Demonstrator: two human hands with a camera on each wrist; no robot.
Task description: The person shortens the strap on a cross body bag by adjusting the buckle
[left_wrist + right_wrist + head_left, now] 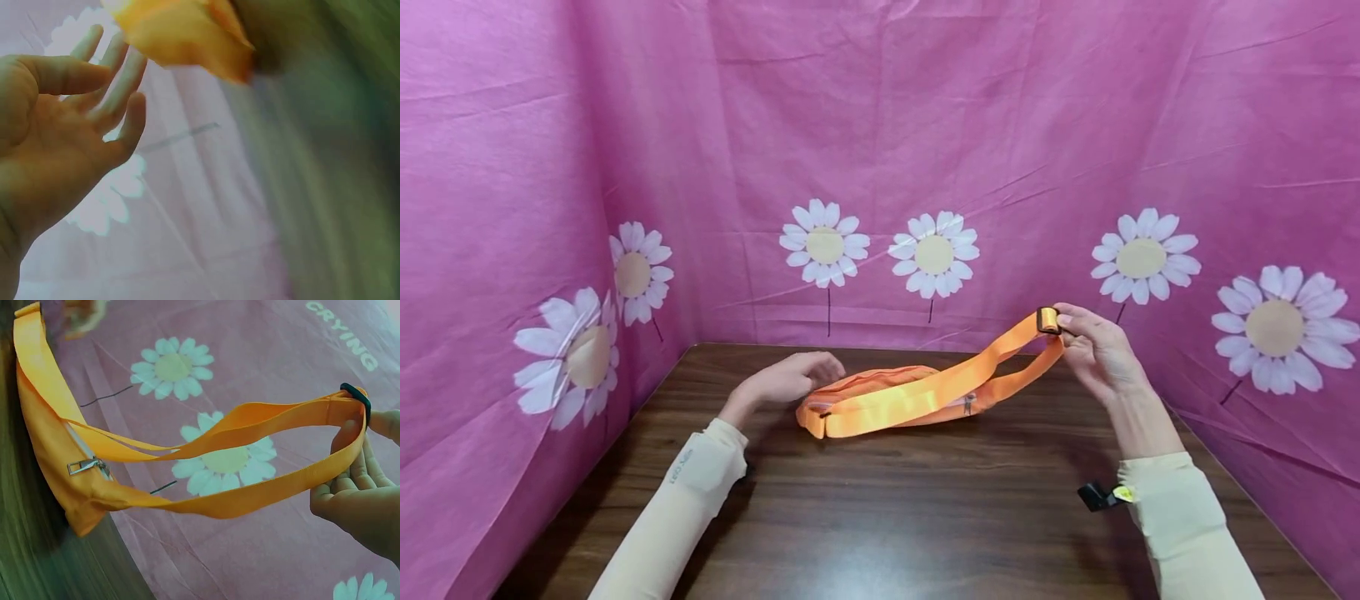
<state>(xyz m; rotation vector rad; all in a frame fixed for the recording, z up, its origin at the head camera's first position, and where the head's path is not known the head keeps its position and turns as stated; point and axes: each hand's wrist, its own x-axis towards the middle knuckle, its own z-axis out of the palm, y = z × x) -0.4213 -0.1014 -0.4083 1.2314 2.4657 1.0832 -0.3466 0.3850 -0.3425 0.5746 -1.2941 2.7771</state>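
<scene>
An orange waist bag (868, 382) lies on the table, its silver zipper pull (87, 465) showing in the right wrist view. My right hand (1101, 354) pinches the bag's orange strap (917, 398) beside a black slider buckle (356, 400). That end of the strap is raised, making a long loop off to the right of the bag. At the bag's left end is my left hand (786, 379), fingers loosely bent. In the left wrist view this hand (69, 125) holds nothing, and an orange piece of the bag (187, 31) appears blurred beyond the fingertips.
The dark wooden table (880, 508) runs up to a pink cloth backdrop (880, 125) printed with white daisies, which encloses the back and sides. A small black device (1097, 497) sticks out from the right sleeve cuff.
</scene>
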